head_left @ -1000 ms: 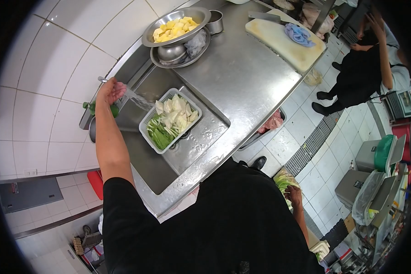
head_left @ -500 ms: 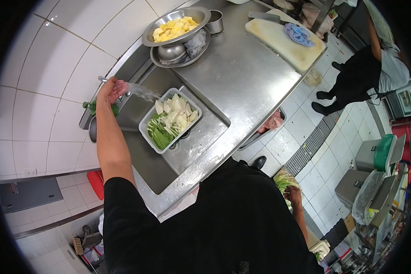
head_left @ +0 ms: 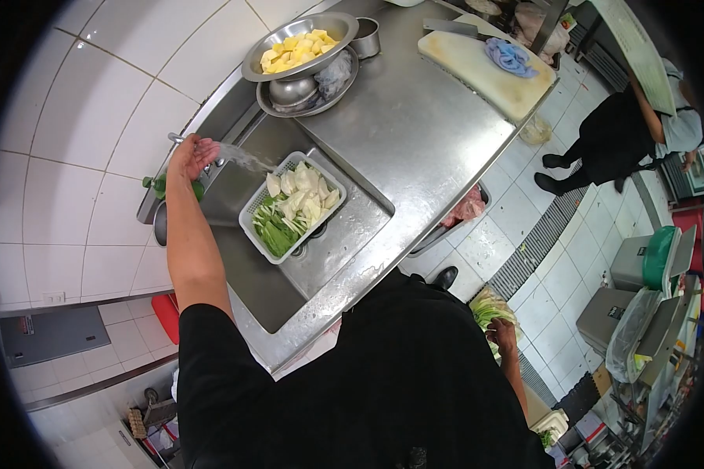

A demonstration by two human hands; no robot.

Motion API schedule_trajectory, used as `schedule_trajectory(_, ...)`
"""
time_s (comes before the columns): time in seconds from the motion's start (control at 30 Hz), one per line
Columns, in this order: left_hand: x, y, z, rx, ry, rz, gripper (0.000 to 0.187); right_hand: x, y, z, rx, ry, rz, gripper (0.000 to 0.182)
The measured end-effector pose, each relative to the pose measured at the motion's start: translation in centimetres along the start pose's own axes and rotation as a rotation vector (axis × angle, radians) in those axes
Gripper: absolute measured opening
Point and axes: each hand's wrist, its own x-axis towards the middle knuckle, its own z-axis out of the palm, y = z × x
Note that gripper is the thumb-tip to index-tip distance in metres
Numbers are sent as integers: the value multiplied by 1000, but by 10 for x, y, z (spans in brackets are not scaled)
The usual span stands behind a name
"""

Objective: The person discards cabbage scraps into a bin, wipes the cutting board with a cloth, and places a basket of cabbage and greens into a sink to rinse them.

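Observation:
My left hand (head_left: 193, 155) is at the metal tap (head_left: 175, 137) on the sink's back edge, palm showing and fingers stretched out beside the running water (head_left: 246, 159). Just beyond it, a white perforated basket (head_left: 248, 227) sits tilted in the sink (head_left: 270, 301), holding pale cut pieces (head_left: 305, 191) and chopped greens (head_left: 274, 227). Low on the right, my right hand (head_left: 503, 334) hangs beside my body, its fingers closed around leafy greens (head_left: 489, 311). My arm and shirt partly hide that bunch.
Yellow chunks fill a metal bowl (head_left: 252, 66) stacked on other bowls behind the sink. A knife (head_left: 450, 28) and blue cloth (head_left: 510, 59) lie on the cutting board (head_left: 477, 66). Raw meat (head_left: 465, 207) stands below the counter. A co-worker (head_left: 614, 129) is at the right with a white tray (head_left: 637, 51).
The co-worker has shifted at the right, and the white tray has come further into view. Both my hands stay nearly where they were, and water keeps running.

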Motion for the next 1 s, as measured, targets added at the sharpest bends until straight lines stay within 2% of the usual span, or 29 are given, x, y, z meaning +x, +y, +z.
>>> schedule_trajectory(1.0, -3, -1, 1, 18, 13, 12, 27, 0, 6, -1, -15, -14, -13, 26)
